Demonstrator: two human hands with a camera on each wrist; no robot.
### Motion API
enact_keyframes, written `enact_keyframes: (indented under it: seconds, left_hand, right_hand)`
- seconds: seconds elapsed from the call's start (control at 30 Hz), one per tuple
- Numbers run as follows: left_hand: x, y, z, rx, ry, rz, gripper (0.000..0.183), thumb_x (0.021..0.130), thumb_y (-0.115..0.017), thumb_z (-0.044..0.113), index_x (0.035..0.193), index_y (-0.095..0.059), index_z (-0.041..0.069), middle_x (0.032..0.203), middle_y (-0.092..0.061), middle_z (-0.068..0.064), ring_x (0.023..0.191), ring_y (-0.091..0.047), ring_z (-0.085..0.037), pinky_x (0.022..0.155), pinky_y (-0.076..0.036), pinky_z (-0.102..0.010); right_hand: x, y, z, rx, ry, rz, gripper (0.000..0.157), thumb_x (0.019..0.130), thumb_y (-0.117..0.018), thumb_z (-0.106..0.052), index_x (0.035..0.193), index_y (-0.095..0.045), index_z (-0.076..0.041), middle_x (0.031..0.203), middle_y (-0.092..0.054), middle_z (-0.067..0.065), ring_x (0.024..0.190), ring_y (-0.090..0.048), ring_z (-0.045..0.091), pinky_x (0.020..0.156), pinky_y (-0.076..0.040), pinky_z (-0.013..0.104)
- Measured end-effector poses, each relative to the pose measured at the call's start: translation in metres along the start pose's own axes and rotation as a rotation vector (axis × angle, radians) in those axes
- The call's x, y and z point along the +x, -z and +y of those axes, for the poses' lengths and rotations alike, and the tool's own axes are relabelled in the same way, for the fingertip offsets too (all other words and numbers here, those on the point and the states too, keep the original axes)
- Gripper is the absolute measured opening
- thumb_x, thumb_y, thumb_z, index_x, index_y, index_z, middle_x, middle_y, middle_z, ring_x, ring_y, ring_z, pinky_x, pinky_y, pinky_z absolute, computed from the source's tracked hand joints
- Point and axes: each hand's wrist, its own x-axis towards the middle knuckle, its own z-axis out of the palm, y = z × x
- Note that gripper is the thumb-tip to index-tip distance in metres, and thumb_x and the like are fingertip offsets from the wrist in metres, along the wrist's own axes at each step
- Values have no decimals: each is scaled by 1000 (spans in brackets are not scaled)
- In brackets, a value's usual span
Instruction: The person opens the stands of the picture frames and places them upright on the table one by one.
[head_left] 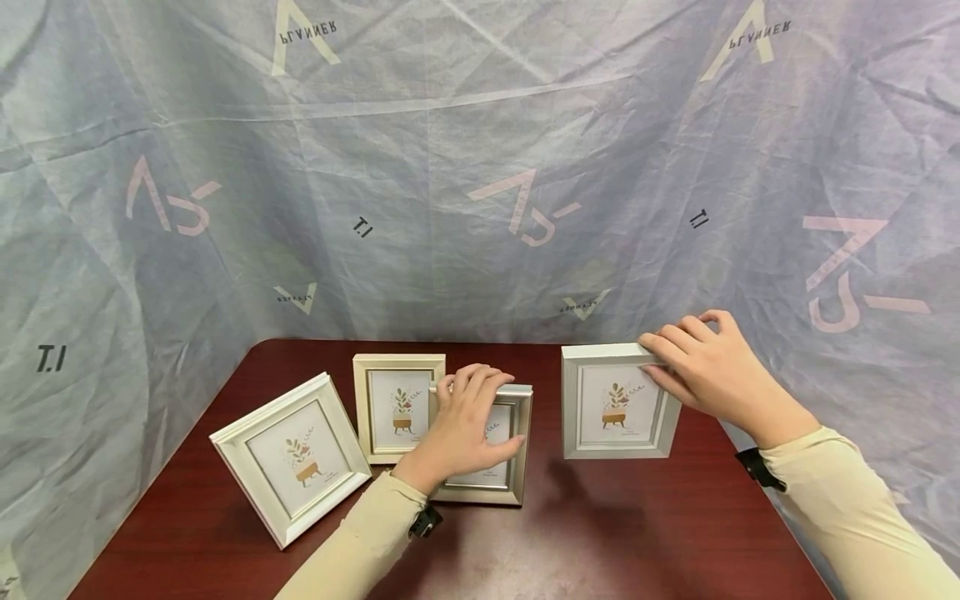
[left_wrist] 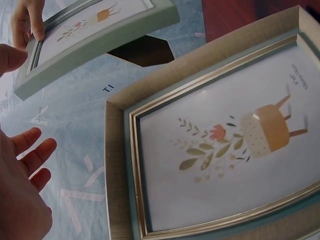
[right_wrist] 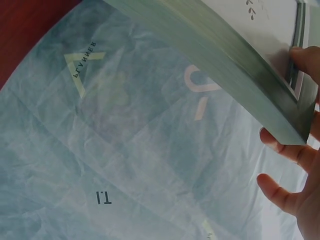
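My right hand (head_left: 716,375) holds a pale grey-white picture frame (head_left: 577,400) by its upper right corner, thumb on the front. The frame is upright and raised off the table, with a shadow below it. In the right wrist view, the thumb (right_wrist: 307,62) presses the front while two fingers stand apart from the edge. My left hand (head_left: 468,425) is in front of a silver picture frame (head_left: 513,492) standing on the table. In the left wrist view, the left hand's fingers (left_wrist: 37,160) are spread, apart from a nearby picture frame (left_wrist: 117,160) with gold inner trim.
A cream picture frame (head_left: 362,408) stands behind the silver one. To the left, a white picture frame (head_left: 255,492) stands turned at an angle. The dark red table (head_left: 600,542) is surrounded by a grey printed cloth (head_left: 420,208) at the back and sides.
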Motion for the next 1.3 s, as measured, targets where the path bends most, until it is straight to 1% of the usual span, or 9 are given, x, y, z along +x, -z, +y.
enact_keyframes:
  seconds: [0.27, 0.47, 0.57, 0.7, 0.8, 0.93, 1.07, 1.17, 1.3]
  left_hand:
    - [-4, -6, 1, -12, 10, 27, 75, 67, -66, 51, 127, -44, 12, 122, -43, -2, 117, -29, -21, 87, -18, -46]
    - [-6, -11, 1, -18, 19, 73, 74, 66, -68, 50, 125, -46, 11, 120, -43, -3, 116, -31, -22, 87, -18, -47]
    - [-7, -14, 2, -15, 34, 90, 73, 66, -68, 49, 124, -47, 12, 119, -44, -4, 116, -32, -23, 88, -18, -47]
    - [-7, -16, 5, -21, 66, 89, 71, 68, -67, 50, 124, -46, 12, 120, -44, -3, 116, -32, -22, 88, -18, -46]
    - [-7, -18, 7, -30, 87, 96, 70, 69, -66, 49, 124, -47, 11, 119, -44, -2, 117, -32, -22, 89, -18, -46]
    - [-5, -21, 10, -31, 102, 128, 69, 69, -66, 48, 124, -47, 10, 118, -44, -2, 116, -32, -22, 88, -17, -47]
    - [-2, -27, 13, -23, 109, 153, 69, 69, -65, 48, 124, -45, 11, 119, -44, -2, 115, -32, -21, 87, -18, -47]
    - [1, -30, 16, -38, 114, 152, 68, 70, -65, 47, 125, -45, 12, 118, -44, -2, 116, -32, -21, 87, -18, -47]
    - [4, -34, 20, -55, 127, 128, 66, 72, -65, 46, 125, -45, 12, 118, -43, -1, 117, -30, -21, 86, -17, -46]
  right_hand:
    - [-1, -4, 0, -21, -32, 13, 38, 93, -40, -36, 98, -62, -5, 76, -56, 5, 68, -49, 29, 69, -34, 55]
    - [-3, -6, 0, -27, -52, 11, 38, 93, -40, -35, 98, -61, -4, 76, -56, 5, 69, -49, 29, 70, -33, 55]
    - [-4, -6, 0, -31, -56, 11, 38, 93, -39, -35, 98, -61, -4, 76, -55, 5, 68, -49, 28, 70, -34, 55]
    - [-5, -7, 0, -37, -59, 13, 38, 93, -39, -35, 97, -61, -4, 76, -56, 4, 68, -49, 28, 69, -35, 55]
    - [-5, -7, 0, -38, -60, 11, 38, 94, -39, -35, 98, -61, -4, 76, -56, 4, 68, -49, 27, 69, -35, 54]
    - [-6, -8, 0, -36, -62, 11, 38, 94, -39, -35, 98, -61, -4, 76, -56, 4, 68, -49, 27, 70, -34, 54]
    - [-7, -9, 1, -28, -61, 19, 38, 93, -40, -35, 98, -61, -4, 77, -56, 5, 68, -49, 28, 69, -35, 54]
    - [-7, -10, 0, -20, -61, 29, 37, 93, -41, -34, 98, -61, -3, 78, -57, 5, 68, -49, 28, 69, -35, 54]
    - [-6, -12, 0, -11, -57, 52, 36, 93, -41, -33, 98, -61, -3, 78, -57, 6, 67, -49, 28, 68, -35, 53]
